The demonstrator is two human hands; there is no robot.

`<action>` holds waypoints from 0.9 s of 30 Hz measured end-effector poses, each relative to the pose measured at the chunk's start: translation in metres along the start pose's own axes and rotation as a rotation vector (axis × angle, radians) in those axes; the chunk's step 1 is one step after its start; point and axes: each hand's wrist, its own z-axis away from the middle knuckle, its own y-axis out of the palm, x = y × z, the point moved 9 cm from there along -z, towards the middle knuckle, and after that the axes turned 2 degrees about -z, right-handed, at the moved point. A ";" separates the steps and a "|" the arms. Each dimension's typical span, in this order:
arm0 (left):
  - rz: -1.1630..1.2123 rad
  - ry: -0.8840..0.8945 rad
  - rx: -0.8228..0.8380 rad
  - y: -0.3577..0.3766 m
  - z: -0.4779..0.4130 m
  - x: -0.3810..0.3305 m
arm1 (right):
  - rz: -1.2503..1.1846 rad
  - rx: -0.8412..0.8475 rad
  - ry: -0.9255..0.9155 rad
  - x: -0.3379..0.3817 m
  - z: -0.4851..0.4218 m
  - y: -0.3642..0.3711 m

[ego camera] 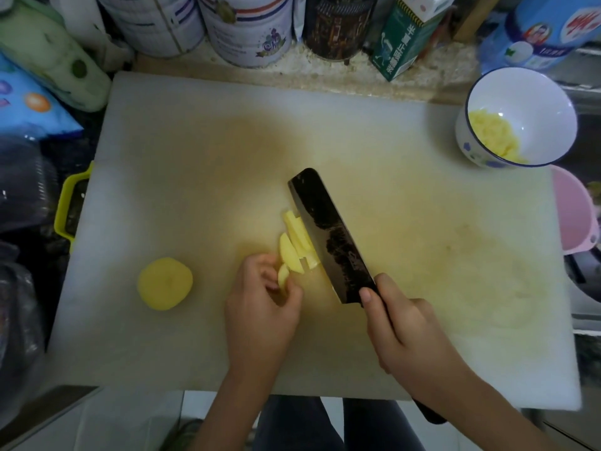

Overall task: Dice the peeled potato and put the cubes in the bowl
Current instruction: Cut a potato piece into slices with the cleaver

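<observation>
A white cutting board [195, 151] holds potato slices [297, 242] at its centre; the left hand [263, 304] pinches their near end with curled fingers; the right hand [400, 323] grips a dark cleaver [328, 236], blade beside the slices; a peeled potato half [165, 284] lies left; the bowl [517, 117], far right, holds cubes [494, 133].

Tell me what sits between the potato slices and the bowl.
Only the knife, held by the right hand, its blade at the bowl-side edge of the slices. Past it the board looks bare up to the bowl at far right.
</observation>
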 end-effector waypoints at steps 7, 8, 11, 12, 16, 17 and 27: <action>-0.035 -0.037 0.008 -0.014 -0.022 0.015 | 0.080 -0.002 -0.119 0.016 -0.006 0.021; -0.053 -0.017 0.010 -0.013 -0.023 0.013 | 0.078 -0.010 -0.115 0.016 -0.006 0.023; -0.112 0.073 -0.001 -0.013 -0.022 0.004 | 0.065 -0.051 -0.117 0.018 -0.007 0.024; -0.122 0.098 -0.005 -0.013 -0.021 0.001 | 0.058 -0.062 -0.120 0.018 -0.006 0.024; -0.141 0.142 -0.012 -0.011 -0.020 -0.003 | 0.030 -0.062 -0.116 0.021 -0.005 0.029; -0.145 0.149 -0.012 -0.010 -0.021 -0.004 | 0.040 -0.060 -0.121 0.023 -0.006 0.030; -0.106 0.137 -0.013 -0.007 -0.025 0.000 | 0.192 -0.081 -0.143 0.028 -0.007 0.035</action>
